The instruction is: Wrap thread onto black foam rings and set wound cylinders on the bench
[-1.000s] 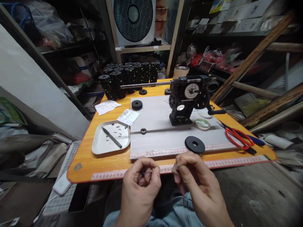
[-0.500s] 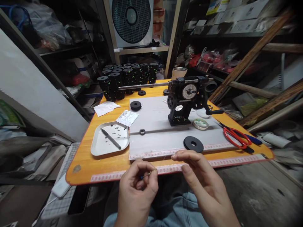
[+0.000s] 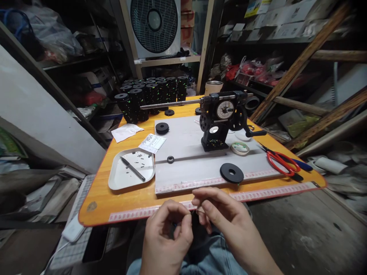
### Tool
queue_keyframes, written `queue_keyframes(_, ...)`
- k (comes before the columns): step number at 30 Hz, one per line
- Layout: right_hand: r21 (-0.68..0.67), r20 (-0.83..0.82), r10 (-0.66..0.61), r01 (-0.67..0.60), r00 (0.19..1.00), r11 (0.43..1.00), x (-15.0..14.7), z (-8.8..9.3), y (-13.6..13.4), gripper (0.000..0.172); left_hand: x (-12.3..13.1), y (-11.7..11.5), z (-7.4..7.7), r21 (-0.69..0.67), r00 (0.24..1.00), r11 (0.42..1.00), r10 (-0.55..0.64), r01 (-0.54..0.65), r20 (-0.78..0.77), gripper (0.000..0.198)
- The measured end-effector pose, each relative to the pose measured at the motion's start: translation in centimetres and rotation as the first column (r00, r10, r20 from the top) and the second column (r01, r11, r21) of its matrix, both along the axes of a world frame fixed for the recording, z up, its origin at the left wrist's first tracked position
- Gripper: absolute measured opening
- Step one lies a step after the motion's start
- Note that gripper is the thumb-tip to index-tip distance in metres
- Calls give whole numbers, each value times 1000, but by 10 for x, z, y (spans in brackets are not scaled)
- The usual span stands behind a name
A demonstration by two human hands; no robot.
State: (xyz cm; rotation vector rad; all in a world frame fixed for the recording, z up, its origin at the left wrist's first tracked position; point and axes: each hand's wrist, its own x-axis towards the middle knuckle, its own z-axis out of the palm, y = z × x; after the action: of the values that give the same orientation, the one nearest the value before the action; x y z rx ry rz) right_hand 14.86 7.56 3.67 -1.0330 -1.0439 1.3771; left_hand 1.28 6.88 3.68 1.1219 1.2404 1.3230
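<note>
From where I stand, the person's two hands are held close together in front of the grey board (image 3: 186, 147). The left hand (image 3: 169, 233) has its thumb and forefinger pinched together at the tips, clamped on a very thin strand (image 3: 195, 212), while its other fingers curl behind. The strand shows just past those tips, in the narrow gap toward the right hand (image 3: 225, 217); what it is made of is too small for me to tell. On the right hand, thumb and forefinger stand apart, the forefinger reaching over and the lower fingers curling beneath. The strand comes near that thumb, but I can't tell whether any right finger grips it.

Just beyond the right hand, a flat black disc (image 3: 224, 172) lies on the board's near edge. Farther back on the board stand a black hand-cranked machine (image 3: 212, 142) and, beside its base, a roll of tape (image 3: 239, 153). Toward the board's left side lie a small ring (image 3: 170, 159) and, farther back, a thick black disc (image 3: 162, 128). Left of the board is a white tray (image 3: 116, 177) with a pen (image 3: 132, 169) in it. Red-handled scissors (image 3: 290, 174) lie at the board's right end, and black spools (image 3: 137, 102) stand grouped behind its far left corner.
</note>
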Motion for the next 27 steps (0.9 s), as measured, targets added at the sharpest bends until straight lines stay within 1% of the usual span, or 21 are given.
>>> queue_keyframes(4, 64, 37, 15, -17, 999, 998, 0, -1, -1, 15, -1, 0, 0, -28, 1000, 999, -19, 20, 23, 9)
queue_keyframes(6, 98, 72, 23, -30, 997, 995, -1, 0, -1, 14, -1, 0, 0, -19, 998, 999, -32, 33, 48, 9)
queue_keyframes(8, 145, 140, 20, -41, 990, 989, -1, 1, -2, 15, -1, 0, -1, -9, 997, 999, -43, 44, 69, 10)
queue_keyframes(10, 227, 259, -24, -37, 966, 973, -2, 1, -2, 15, -2, 0, -2, -16, 995, 999, -50, 52, 83, 11)
queue_keyframes(12, 337, 381, -109, -28, 918, 941, -2, 1, -1, 14, -3, -1, -5, -34, 995, 998, -47, 51, 93, 12)
queue_keyframes(14, 425, 458, -178, -38, 871, 904, -2, -1, 0, 13, -5, -1, -8, -54, 994, 998, -35, 41, 104, 14)
queue_keyframes(16, 464, 491, -202, -58, 848, 884, -1, -2, -1, 14, -6, 0, -10, -66, 993, 997, -23, 31, 115, 17)
queue_keyframes(19, 487, 532, -235, -67, 814, 871, 6, -4, -2, 19, -5, 4, -10, -74, 990, 997, -10, 21, 141, 22)
queue_keyframes(20, 493, 551, -263, -54, 792, 869, 11, -4, -3, 23, -5, 5, -10, -81, 988, 997, -5, 18, 152, 24)
queue_keyframes(22, 508, 581, -353, 12, 733, 861, 25, -5, -5, 28, -4, 7, -10, -101, 985, 995, 5, 12, 173, 29)
queue_keyframes(24, 531, 597, -458, 104, 658, 841, 45, -6, -6, 26, -4, 9, -10, -110, 985, 994, 16, 4, 174, 33)
queue_keyframes(25, 548, 606, -510, 145, 611, 824, 56, -6, -5, 24, -4, 10, -10, -107, 986, 994, 21, -3, 165, 34)
queue_keyframes(26, 569, 623, -562, 178, 543, 803, 69, -6, -5, 21, -4, 10, -11, -101, 987, 995, 26, -11, 156, 34)
queue_keyframes(27, 592, 645, -610, 204, 459, 780, 84, -6, -4, 19, -5, 11, -11, -99, 989, 995, 30, -15, 147, 35)
